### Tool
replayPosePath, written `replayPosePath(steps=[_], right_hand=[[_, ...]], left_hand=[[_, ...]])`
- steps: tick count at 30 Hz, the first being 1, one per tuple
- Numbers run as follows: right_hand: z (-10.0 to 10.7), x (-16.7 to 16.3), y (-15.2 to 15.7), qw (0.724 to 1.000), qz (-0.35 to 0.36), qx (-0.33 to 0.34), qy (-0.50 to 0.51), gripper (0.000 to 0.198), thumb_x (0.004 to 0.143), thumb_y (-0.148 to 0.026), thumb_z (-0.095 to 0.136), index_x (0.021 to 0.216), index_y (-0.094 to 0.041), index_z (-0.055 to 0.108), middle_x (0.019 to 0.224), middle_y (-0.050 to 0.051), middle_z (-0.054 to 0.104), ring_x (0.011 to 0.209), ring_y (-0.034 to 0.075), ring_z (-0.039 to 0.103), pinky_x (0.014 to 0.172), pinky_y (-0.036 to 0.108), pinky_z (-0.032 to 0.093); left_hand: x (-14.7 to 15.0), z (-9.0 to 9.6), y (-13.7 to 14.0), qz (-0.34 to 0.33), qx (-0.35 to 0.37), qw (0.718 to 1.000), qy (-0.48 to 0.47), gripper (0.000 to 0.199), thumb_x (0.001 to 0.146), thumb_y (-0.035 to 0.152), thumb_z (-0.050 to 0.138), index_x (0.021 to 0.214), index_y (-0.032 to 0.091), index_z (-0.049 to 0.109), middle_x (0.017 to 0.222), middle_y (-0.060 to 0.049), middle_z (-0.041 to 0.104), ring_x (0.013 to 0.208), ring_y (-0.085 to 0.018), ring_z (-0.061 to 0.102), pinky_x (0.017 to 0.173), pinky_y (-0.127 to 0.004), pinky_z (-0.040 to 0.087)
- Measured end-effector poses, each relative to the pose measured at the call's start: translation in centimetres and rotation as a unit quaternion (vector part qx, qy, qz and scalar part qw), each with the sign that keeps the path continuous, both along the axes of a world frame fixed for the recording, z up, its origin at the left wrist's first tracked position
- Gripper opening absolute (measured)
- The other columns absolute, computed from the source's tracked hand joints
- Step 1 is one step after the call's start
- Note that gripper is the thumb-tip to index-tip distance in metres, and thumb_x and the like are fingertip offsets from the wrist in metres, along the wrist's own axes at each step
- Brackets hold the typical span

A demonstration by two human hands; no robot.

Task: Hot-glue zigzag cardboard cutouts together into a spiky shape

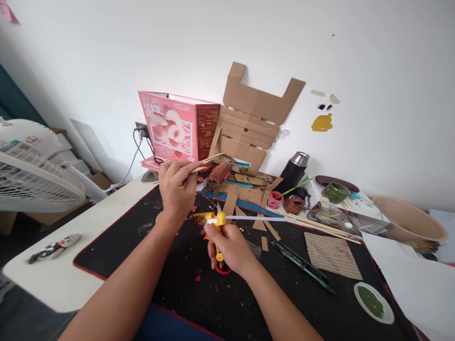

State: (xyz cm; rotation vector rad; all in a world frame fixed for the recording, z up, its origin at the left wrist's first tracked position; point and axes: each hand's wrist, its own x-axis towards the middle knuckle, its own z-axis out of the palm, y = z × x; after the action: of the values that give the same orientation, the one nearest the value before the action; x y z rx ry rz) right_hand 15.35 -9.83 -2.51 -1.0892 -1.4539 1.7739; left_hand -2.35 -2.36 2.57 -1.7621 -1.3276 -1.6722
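Observation:
My right hand (pixel 229 246) grips a yellow hot glue gun (pixel 209 219) by its handle, nozzle to the left. A long whitish glue stick (pixel 259 218) juts out of its back end to the right. My left hand (pixel 177 182) is raised beyond the nozzle and pinches thin wooden sticks (pixel 208 161), whose ends point right. How many sticks it holds is hidden by the fingers. Below the glue gun, part of a red scissors handle (pixel 223 270) shows on the black mat (pixel 199 303).
Cardboard scraps (pixel 245 189) are heaped behind my hands before a pink box (pixel 174 128). On the right lie a utility knife (pixel 304 267), corrugated cardboard (pixel 332 253), a dish of green paint (pixel 374 303) and loose sticks (pixel 323 225). A black thermos (pixel 293 173) and paint jars (pixel 294 204) stand behind.

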Motion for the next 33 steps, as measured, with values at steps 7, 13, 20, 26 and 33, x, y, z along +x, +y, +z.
replayPosePath(steps=[7, 13, 20, 26, 33], right_hand=[[-0.8, -0.2, -0.5, 0.997, 0.024, 0.035, -0.068, 0.041, 0.101, -0.061, 0.062, 0.1, -0.02, 0.065, 0.059, -0.005, 0.064, 0.04, 0.011, 0.06, 0.036, 0.018, 0.039], [0.1, 0.3, -0.6, 0.977, -0.024, 0.181, -0.112, 0.028, 0.104, -0.048, 0.063, 0.103, -0.023, 0.074, 0.069, 0.0, 0.072, 0.052, 0.015, 0.066, 0.047, 0.023, 0.04], [1.0, 1.9, 0.5, 0.883, -0.086, 0.374, -0.269, 0.024, 0.1, -0.036, 0.07, 0.078, -0.025, 0.073, 0.066, 0.003, 0.071, 0.056, 0.019, 0.058, 0.058, 0.031, 0.026], [1.8, 2.6, 0.8, 0.887, -0.119, 0.358, -0.268, 0.049, 0.105, -0.046, 0.059, 0.061, -0.023, 0.06, 0.054, 0.001, 0.057, 0.051, 0.017, 0.05, 0.055, 0.032, 0.022], [2.9, 3.2, 0.9, 0.957, -0.187, 0.22, -0.039, 0.046, 0.101, -0.063, 0.059, 0.082, -0.023, 0.069, 0.05, -0.005, 0.052, 0.042, 0.014, 0.047, 0.046, 0.027, 0.034]], left_hand=[[0.7, 0.6, -0.8, -0.026, -0.01, 1.0, 0.001, 0.028, 0.097, 0.014, 0.063, 0.11, 0.029, 0.083, 0.097, -0.004, 0.078, 0.098, -0.026, 0.063, 0.096, -0.044, 0.048], [1.1, 0.6, -1.1, -0.048, -0.04, 0.998, -0.006, 0.027, 0.1, 0.019, 0.061, 0.111, 0.03, 0.083, 0.102, -0.005, 0.079, 0.101, -0.026, 0.063, 0.099, -0.046, 0.046], [1.2, 0.6, -1.0, -0.06, -0.039, 0.997, -0.005, 0.024, 0.101, 0.021, 0.063, 0.111, 0.03, 0.083, 0.102, -0.005, 0.079, 0.101, -0.026, 0.063, 0.1, -0.045, 0.047], [0.9, 0.4, -0.9, -0.112, -0.059, 0.99, -0.056, 0.021, 0.099, 0.022, 0.067, 0.11, 0.03, 0.084, 0.106, -0.003, 0.081, 0.103, -0.024, 0.067, 0.101, -0.043, 0.048], [1.0, 0.6, -0.1, -0.326, -0.135, 0.838, -0.416, 0.023, 0.076, 0.029, 0.09, 0.098, 0.025, 0.084, 0.099, -0.001, 0.082, 0.095, -0.024, 0.074, 0.091, -0.038, 0.058]])
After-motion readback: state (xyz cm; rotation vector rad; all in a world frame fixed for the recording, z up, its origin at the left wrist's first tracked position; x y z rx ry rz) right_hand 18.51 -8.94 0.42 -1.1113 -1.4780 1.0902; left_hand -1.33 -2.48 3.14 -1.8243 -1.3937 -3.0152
